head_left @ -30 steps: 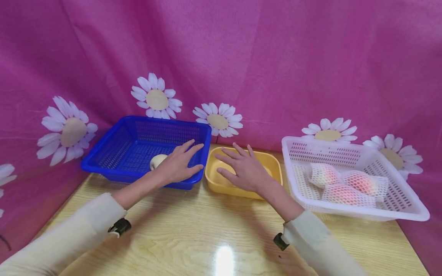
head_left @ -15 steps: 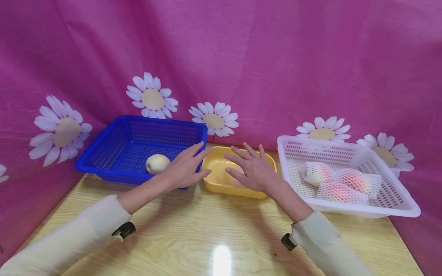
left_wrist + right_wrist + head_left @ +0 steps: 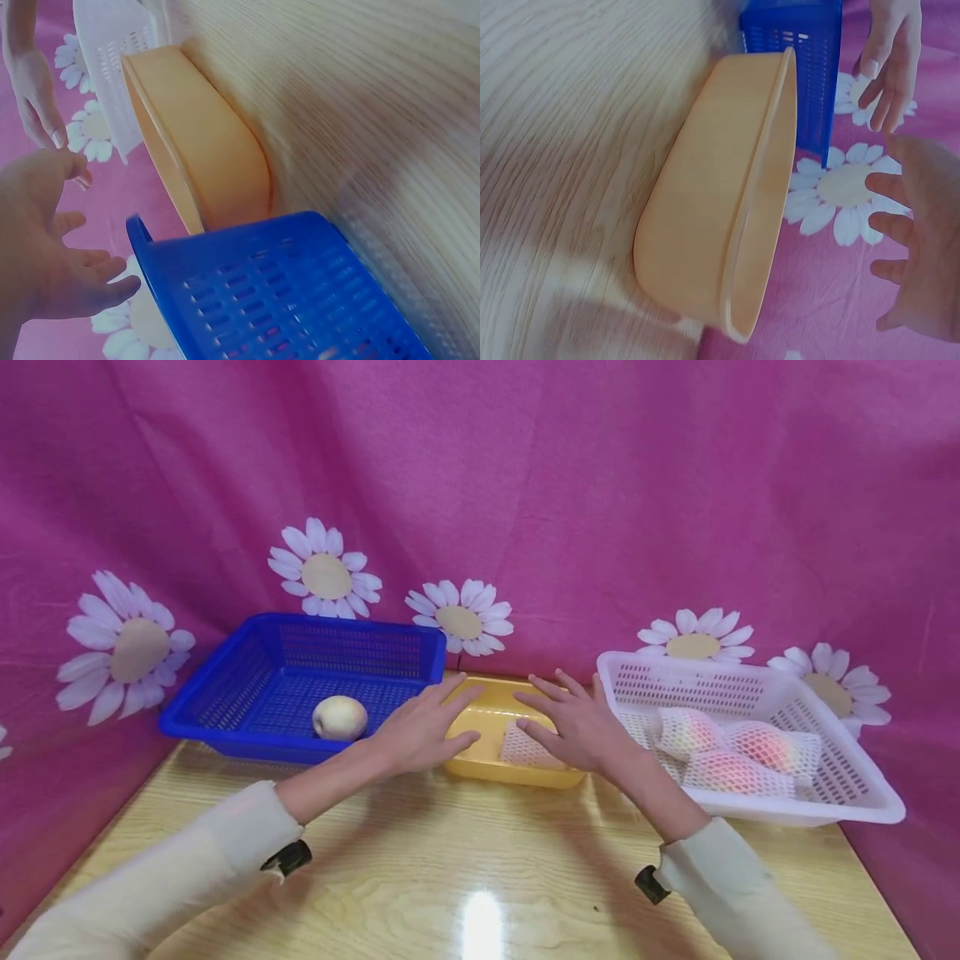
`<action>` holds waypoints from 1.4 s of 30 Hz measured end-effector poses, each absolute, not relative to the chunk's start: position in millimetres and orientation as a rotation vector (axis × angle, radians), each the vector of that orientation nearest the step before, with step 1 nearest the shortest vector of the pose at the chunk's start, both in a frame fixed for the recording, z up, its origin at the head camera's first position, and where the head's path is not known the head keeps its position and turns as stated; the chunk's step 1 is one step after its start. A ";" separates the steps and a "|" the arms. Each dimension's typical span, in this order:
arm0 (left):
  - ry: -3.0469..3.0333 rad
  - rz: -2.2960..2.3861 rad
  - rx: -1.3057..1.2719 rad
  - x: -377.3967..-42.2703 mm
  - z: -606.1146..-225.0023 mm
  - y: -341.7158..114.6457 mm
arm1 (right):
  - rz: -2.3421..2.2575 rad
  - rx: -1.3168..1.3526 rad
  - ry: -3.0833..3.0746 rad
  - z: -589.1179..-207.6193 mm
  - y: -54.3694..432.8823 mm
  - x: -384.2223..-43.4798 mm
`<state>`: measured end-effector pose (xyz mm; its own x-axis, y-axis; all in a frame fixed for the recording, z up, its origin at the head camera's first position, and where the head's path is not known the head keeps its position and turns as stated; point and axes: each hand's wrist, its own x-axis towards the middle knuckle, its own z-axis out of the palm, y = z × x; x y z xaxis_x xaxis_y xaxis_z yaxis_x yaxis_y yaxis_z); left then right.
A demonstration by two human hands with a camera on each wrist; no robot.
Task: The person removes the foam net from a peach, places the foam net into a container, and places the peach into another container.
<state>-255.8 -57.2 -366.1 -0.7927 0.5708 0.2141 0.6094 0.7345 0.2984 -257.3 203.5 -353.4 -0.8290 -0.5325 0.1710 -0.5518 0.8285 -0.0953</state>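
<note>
Fingers spread, my left hand (image 3: pixel 420 727) hovers over the gap between the blue basket (image 3: pixel 255 746) and the yellow tray (image 3: pixel 487 770). My right hand (image 3: pixel 585 727) is over the tray's right end, its fingers also spread. Both hands hold nothing; the wrist views show the left hand (image 3: pixel 45 247) and right hand (image 3: pixel 930 232) above the rims. A pale, round fruit (image 3: pixel 341 718) with a dimple, like a peach or apple, lies in the blue basket. Inside the tray is a pinkish-white foam fruit net (image 3: pixel 525 747), partly behind the right hand.
On the right stands a white basket (image 3: pixel 795 810) with several pink-yellow fruits (image 3: pixel 738 772) in white foam nets. All the containers line up at the back of the wooden table (image 3: pixel 450 852), against a magenta curtain (image 3: pixel 585 510) with daisies.
Both hands have shifted right relative to the containers. The fruit in the blue basket and the foam net in the tray now show more. The head view has turned slightly.
</note>
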 end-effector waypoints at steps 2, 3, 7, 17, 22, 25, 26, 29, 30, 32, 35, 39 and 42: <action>-2.817 -0.546 -0.980 -255.9 -365.3 -52.6 | 0.213 0.839 -2.880 -352.9 208.7 -257.8; -2.815 -0.544 -0.986 -255.7 -364.9 -50.1 | 0.217 0.831 -2.888 -352.8 211.3 -257.8; -2.790 -0.513 -1.023 -255.6 -365.2 -39.8 | 0.222 0.797 -2.916 -354.2 221.7 -257.8; -2.799 -0.505 -1.041 -253.7 -364.6 -20.3 | 0.239 0.755 -2.952 -357.4 243.3 -255.9; -2.792 -0.486 -1.076 -252.4 -366.1 -11.5 | 0.230 0.736 -2.942 -358.9 255.7 -253.7; -2.786 -0.479 -1.087 -251.9 -367.0 -7.2 | 0.222 0.726 -2.945 -358.4 262.9 -252.4; -2.785 -0.472 -1.089 -251.9 -367.1 -5.7 | 0.227 0.723 -2.947 -358.0 265.0 -252.0; -2.788 -0.463 -1.093 -252.0 -366.9 -1.1 | 0.230 0.694 -2.957 -358.0 272.1 -251.4; -2.789 -0.460 -1.095 -252.2 -366.8 0.5 | 0.235 0.685 -2.955 -358.1 274.1 -251.1; -2.792 -0.457 -1.101 -252.6 -366.6 3.9 | 0.235 0.667 -2.950 -359.4 278.5 -250.8; -2.797 -0.456 -1.111 -253.0 -366.8 8.8 | 0.237 0.663 -2.938 -361.9 284.0 -249.5; -2.781 -0.444 -1.141 -253.7 -367.4 15.7 | 0.222 0.654 -2.930 -363.9 291.8 -247.4; -2.757 -0.436 -1.168 -254.7 -367.8 20.5 | 0.206 0.636 -2.934 -363.8 297.3 -246.2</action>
<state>-254.7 20.5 -367.8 -0.6963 0.6843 0.2165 0.7178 0.6615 0.2173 -246.2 297.3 -363.8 -0.9024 -0.4010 0.1576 -0.4191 0.9018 -0.1050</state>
